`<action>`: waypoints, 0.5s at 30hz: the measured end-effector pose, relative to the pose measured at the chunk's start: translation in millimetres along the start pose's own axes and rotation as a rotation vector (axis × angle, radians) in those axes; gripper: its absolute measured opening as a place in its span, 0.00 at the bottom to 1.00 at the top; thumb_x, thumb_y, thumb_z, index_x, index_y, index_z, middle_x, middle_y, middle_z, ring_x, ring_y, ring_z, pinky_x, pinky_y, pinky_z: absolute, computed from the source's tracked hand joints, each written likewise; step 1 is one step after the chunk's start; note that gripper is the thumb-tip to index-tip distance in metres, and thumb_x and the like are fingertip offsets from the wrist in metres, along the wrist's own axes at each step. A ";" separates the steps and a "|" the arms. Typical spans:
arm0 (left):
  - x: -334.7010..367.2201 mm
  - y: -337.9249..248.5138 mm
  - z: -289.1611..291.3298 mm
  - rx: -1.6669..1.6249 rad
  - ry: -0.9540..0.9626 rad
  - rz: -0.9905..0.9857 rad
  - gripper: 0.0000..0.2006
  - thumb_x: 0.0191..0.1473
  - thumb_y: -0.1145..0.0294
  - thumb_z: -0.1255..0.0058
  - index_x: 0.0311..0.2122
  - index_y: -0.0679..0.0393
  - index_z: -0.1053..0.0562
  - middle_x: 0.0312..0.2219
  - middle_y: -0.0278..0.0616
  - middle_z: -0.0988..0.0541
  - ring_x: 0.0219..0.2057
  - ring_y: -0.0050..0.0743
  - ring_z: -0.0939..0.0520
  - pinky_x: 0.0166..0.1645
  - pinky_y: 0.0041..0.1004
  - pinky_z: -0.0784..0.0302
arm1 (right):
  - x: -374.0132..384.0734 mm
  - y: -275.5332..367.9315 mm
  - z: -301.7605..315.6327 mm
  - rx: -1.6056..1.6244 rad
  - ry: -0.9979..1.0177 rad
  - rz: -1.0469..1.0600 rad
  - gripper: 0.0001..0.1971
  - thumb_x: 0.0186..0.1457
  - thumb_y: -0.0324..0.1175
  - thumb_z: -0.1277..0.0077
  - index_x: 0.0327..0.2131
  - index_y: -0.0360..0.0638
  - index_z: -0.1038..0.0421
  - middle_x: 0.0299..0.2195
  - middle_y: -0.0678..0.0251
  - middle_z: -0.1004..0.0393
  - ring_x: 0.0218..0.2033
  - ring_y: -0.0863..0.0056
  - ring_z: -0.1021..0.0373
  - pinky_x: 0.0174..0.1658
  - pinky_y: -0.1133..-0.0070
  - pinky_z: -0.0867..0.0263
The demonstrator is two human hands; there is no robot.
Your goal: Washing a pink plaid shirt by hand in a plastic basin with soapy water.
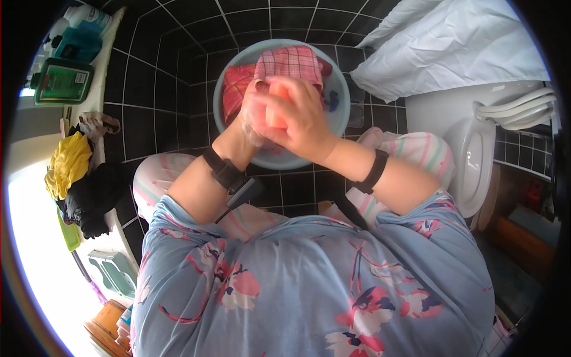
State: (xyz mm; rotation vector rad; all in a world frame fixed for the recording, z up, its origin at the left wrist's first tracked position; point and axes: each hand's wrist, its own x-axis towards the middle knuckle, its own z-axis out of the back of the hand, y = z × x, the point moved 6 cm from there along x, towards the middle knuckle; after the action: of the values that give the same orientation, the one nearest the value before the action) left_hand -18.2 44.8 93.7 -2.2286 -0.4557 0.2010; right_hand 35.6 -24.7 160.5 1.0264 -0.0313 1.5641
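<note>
A pale blue basin (222, 68) stands on the tiled floor in front of me. Over it, my right hand (309, 122) is closed around an orange-pink bar of soap (276, 108). My left hand (252, 116) is right beside it, with white suds on the wrist. A pink checked cloth (288, 61) spreads out just beyond both hands, and my left hand appears to grip its near edge, though the right hand hides most of those fingers. Red checked fabric (235, 86) lies in the basin to the left, and a small dark blue piece (333, 101) shows at its right.
A ledge on the left holds a green bottle (64, 81), blue bottles (76, 44), a yellow cloth (68, 163) and black fabric (92, 199). To the right are a white toilet (473, 160) and a hanging white curtain (452, 50). My knees flank the basin.
</note>
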 end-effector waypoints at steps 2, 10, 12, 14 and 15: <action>5.9 7.5 -6.2 -0.313 0.019 0.066 0.18 0.65 0.64 0.65 0.57 0.60 0.35 0.56 0.44 0.31 0.57 0.37 0.30 0.66 0.35 0.40 | 3.1 2.2 -0.2 0.013 0.034 0.026 0.25 0.48 0.52 0.42 0.50 0.59 0.29 0.49 0.64 0.35 0.48 0.61 0.36 0.54 0.64 0.43; 27.2 20.2 -26.7 -0.829 -0.171 0.234 0.20 0.54 0.81 0.68 0.52 0.66 0.35 0.50 0.47 0.29 0.53 0.43 0.27 0.62 0.37 0.33 | 34.7 -83.9 34.4 -0.003 -0.131 -0.084 0.21 0.49 0.43 0.39 0.47 0.49 0.28 0.43 0.61 0.30 0.44 0.60 0.32 0.48 0.69 0.35; 26.7 27.8 -6.6 -0.894 -0.111 0.217 0.19 0.53 0.81 0.67 0.51 0.66 0.35 0.49 0.47 0.28 0.52 0.43 0.27 0.60 0.38 0.32 | 33.9 -80.9 35.4 0.041 -0.145 -0.104 0.21 0.50 0.42 0.39 0.47 0.47 0.29 0.43 0.61 0.30 0.45 0.61 0.32 0.48 0.70 0.35; 28.0 25.9 -7.7 -0.962 -0.049 0.206 0.19 0.52 0.81 0.66 0.50 0.67 0.34 0.47 0.47 0.27 0.51 0.43 0.26 0.58 0.39 0.30 | 30.3 -80.1 35.3 0.081 -0.158 -0.129 0.21 0.50 0.41 0.39 0.47 0.46 0.29 0.44 0.61 0.30 0.45 0.61 0.32 0.49 0.70 0.35; 28.3 34.6 -1.5 -0.819 -0.189 0.266 0.18 0.53 0.78 0.66 0.49 0.66 0.34 0.46 0.47 0.26 0.50 0.44 0.25 0.57 0.41 0.30 | 28.5 -81.2 32.8 0.144 -0.145 -0.162 0.21 0.50 0.41 0.39 0.47 0.46 0.29 0.45 0.60 0.30 0.46 0.61 0.32 0.49 0.70 0.35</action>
State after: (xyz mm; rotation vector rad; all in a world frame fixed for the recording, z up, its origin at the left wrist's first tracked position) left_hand 17.1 34.4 68.3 -3.0951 -0.3761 0.4260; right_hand 123.0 3.9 156.7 1.2239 0.0638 1.3580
